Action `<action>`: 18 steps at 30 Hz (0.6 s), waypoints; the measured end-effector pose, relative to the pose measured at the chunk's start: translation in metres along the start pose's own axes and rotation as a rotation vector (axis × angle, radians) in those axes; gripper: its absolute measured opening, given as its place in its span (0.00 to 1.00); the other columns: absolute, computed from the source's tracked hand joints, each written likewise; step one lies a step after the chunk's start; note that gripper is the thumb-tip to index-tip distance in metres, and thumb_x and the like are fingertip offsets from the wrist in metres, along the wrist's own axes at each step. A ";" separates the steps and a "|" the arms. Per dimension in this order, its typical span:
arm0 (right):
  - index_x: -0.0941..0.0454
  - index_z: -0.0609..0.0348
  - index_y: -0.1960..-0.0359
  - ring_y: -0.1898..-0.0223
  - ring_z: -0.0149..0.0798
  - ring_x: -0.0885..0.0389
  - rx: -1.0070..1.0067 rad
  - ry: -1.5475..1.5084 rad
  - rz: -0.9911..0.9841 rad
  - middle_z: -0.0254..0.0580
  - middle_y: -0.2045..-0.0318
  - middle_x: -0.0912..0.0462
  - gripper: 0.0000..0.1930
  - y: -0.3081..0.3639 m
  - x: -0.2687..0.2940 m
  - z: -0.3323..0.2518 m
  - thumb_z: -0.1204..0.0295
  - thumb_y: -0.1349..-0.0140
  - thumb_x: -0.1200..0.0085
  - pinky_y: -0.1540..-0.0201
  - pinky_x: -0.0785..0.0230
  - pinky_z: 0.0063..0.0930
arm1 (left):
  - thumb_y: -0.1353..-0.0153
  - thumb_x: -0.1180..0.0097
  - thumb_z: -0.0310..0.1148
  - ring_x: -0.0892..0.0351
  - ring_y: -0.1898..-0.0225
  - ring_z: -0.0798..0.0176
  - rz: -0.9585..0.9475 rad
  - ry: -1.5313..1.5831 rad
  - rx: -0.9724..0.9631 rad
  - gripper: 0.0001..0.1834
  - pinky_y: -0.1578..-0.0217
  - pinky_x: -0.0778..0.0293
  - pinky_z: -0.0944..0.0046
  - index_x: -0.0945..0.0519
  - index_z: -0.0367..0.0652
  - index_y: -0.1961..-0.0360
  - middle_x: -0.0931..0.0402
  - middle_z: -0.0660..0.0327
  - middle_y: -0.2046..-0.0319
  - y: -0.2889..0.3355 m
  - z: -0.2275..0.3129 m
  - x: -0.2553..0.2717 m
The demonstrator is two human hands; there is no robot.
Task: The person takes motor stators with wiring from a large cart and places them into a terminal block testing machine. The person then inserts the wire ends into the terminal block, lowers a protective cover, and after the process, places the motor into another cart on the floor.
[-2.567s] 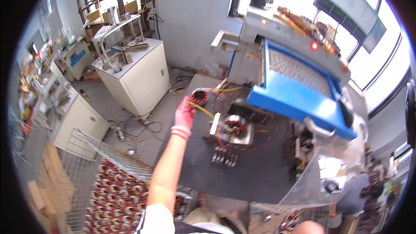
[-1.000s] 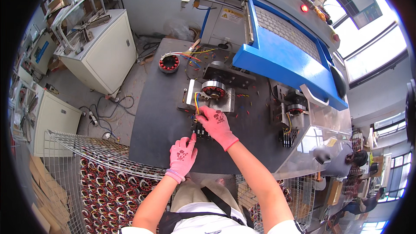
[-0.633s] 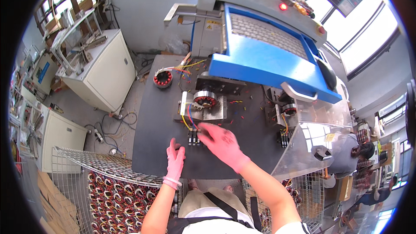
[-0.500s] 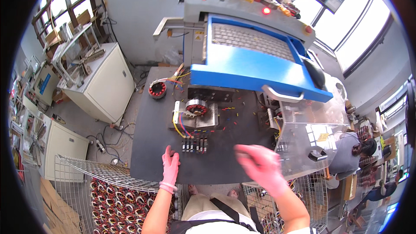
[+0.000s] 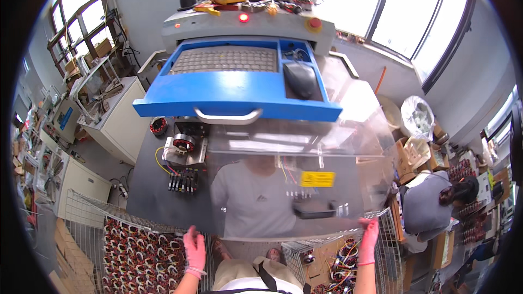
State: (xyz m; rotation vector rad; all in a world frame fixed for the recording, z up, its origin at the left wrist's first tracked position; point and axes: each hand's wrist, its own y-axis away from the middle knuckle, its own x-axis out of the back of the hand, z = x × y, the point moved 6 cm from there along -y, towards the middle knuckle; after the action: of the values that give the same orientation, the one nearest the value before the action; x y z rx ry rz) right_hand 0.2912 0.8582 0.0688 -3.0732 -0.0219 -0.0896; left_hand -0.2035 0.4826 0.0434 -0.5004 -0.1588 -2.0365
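Note:
My left hand (image 5: 195,250), in a pink glove with bare fingertips, is by the table's front edge, fingers loosely apart and holding nothing. My right hand (image 5: 368,242), gloved alike, has its fingers closed at the front right corner of a clear plastic cover (image 5: 256,207). The cover carries a yellow label (image 5: 317,179) and a black handle (image 5: 315,208). Left of the cover, a motor stator (image 5: 183,142) with red windings sits on a metal fixture (image 5: 188,158). Its coloured wires run to a row of black clamps (image 5: 183,181). Through the cover, a second wire row shows faintly.
A blue drawer (image 5: 239,98) holding a keyboard and mouse juts over the black table (image 5: 150,201). Another stator (image 5: 158,126) stands at the far left. Wire baskets of stators (image 5: 141,256) flank my legs. A person (image 5: 427,204) sits at the right.
My view has swung to the right. The clear cover now reaches farther left, over the second fixture. My right hand has moved right to its corner; my left hand has drawn back to the table edge.

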 end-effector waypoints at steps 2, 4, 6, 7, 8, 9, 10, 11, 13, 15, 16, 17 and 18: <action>0.24 0.62 0.58 0.54 0.39 0.22 -0.076 0.061 -0.159 0.46 0.62 0.17 0.22 0.026 -0.035 -0.024 0.56 0.27 0.64 0.42 0.37 0.37 | 0.35 0.47 0.31 0.28 0.64 0.66 -0.177 -0.094 0.093 0.24 0.62 0.28 0.66 0.34 0.41 0.39 0.31 0.59 0.59 0.033 0.024 -0.030; 0.24 0.61 0.55 0.52 0.36 0.23 -0.092 0.042 -0.399 0.43 0.56 0.19 0.20 0.055 -0.087 -0.044 0.58 0.26 0.65 0.42 0.37 0.32 | 0.38 0.44 0.33 0.25 0.66 0.62 -0.267 -0.085 0.112 0.22 0.66 0.26 0.64 0.29 0.40 0.44 0.30 0.55 0.59 0.056 0.013 -0.042; 0.25 0.59 0.52 0.49 0.34 0.25 -0.208 0.108 -0.647 0.42 0.52 0.21 0.13 0.076 -0.127 -0.061 0.65 0.28 0.58 0.44 0.34 0.28 | 0.38 0.43 0.39 0.22 0.65 0.60 -0.481 -0.275 0.085 0.18 0.63 0.25 0.63 0.22 0.41 0.51 0.26 0.54 0.61 0.065 0.041 -0.065; 0.24 0.58 0.54 0.49 0.40 0.25 -0.187 0.102 -0.701 0.44 0.55 0.21 0.11 0.081 -0.139 -0.042 0.66 0.33 0.51 0.44 0.33 0.35 | 0.39 0.44 0.41 0.22 0.65 0.59 -0.607 -0.376 0.065 0.17 0.62 0.25 0.63 0.21 0.42 0.53 0.25 0.54 0.62 0.068 0.063 -0.079; 0.22 0.57 0.58 0.50 0.48 0.26 0.329 0.372 -0.768 0.46 0.59 0.22 0.11 0.079 -0.165 -0.074 0.66 0.38 0.47 0.46 0.33 0.40 | 0.39 0.44 0.44 0.22 0.65 0.58 -0.686 -0.426 0.090 0.18 0.62 0.25 0.63 0.20 0.44 0.53 0.24 0.55 0.63 0.076 0.070 -0.086; 0.21 0.56 0.62 0.52 0.53 0.27 0.377 0.399 -0.844 0.47 0.60 0.23 0.10 0.086 -0.185 -0.092 0.64 0.39 0.47 0.48 0.34 0.44 | 0.39 0.44 0.44 0.22 0.65 0.57 -0.724 -0.432 0.087 0.18 0.62 0.25 0.62 0.20 0.45 0.53 0.24 0.55 0.63 0.083 0.078 -0.090; 0.21 0.56 0.63 0.53 0.52 0.27 0.378 0.419 -0.949 0.47 0.62 0.23 0.11 0.093 -0.210 -0.097 0.63 0.39 0.48 0.50 0.33 0.42 | 0.39 0.44 0.44 0.22 0.65 0.57 -0.718 -0.418 0.050 0.18 0.62 0.25 0.62 0.20 0.44 0.54 0.24 0.55 0.63 0.086 0.087 -0.094; 0.21 0.56 0.64 0.55 0.52 0.26 0.406 0.363 -1.026 0.46 0.64 0.24 0.11 0.102 -0.230 -0.099 0.62 0.39 0.49 0.52 0.32 0.41 | 0.39 0.44 0.44 0.22 0.65 0.56 -0.721 -0.397 0.010 0.18 0.62 0.25 0.61 0.20 0.43 0.54 0.24 0.55 0.63 0.090 0.095 -0.102; 0.22 0.57 0.65 0.58 0.48 0.24 0.408 0.251 -1.118 0.43 0.65 0.24 0.13 0.120 -0.268 -0.098 0.60 0.37 0.50 0.57 0.30 0.38 | 0.40 0.44 0.43 0.21 0.64 0.54 -0.702 -0.393 -0.147 0.20 0.61 0.26 0.58 0.22 0.41 0.52 0.24 0.54 0.63 0.088 0.108 -0.120; 0.23 0.57 0.65 0.60 0.49 0.23 0.400 0.270 -1.166 0.43 0.65 0.24 0.14 0.134 -0.294 -0.094 0.58 0.37 0.50 0.58 0.30 0.38 | 0.40 0.44 0.42 0.21 0.64 0.52 -0.659 -0.420 -0.393 0.22 0.60 0.26 0.56 0.24 0.39 0.50 0.23 0.53 0.62 0.086 0.119 -0.142; 0.23 0.58 0.65 0.61 0.49 0.23 0.392 0.239 -1.171 0.43 0.65 0.24 0.15 0.134 -0.302 -0.098 0.58 0.37 0.51 0.59 0.30 0.39 | 0.41 0.44 0.40 0.23 0.56 0.50 -0.725 -0.524 -0.437 0.26 0.53 0.27 0.53 0.28 0.38 0.44 0.25 0.51 0.55 0.087 0.124 -0.154; 0.23 0.58 0.66 0.61 0.50 0.22 0.385 0.205 -1.184 0.44 0.65 0.25 0.16 0.139 -0.309 -0.102 0.57 0.37 0.51 0.60 0.30 0.40 | 0.41 0.45 0.41 0.25 0.52 0.50 -0.678 -0.529 -0.509 0.27 0.50 0.29 0.52 0.28 0.39 0.43 0.27 0.51 0.52 0.085 0.127 -0.167; 0.23 0.58 0.66 0.61 0.50 0.22 0.413 0.243 -1.123 0.44 0.65 0.25 0.16 0.145 -0.313 -0.106 0.56 0.37 0.52 0.60 0.29 0.41 | 0.41 0.45 0.41 0.27 0.49 0.50 -0.625 -0.534 -0.581 0.28 0.48 0.30 0.52 0.29 0.39 0.42 0.28 0.50 0.49 0.083 0.127 -0.182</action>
State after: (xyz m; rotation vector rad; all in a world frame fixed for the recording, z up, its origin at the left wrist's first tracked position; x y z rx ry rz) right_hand -0.0252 0.7028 0.1459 -2.2419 -1.4887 -0.4295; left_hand -0.0196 0.6281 0.0762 -1.5138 -0.0359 -2.5011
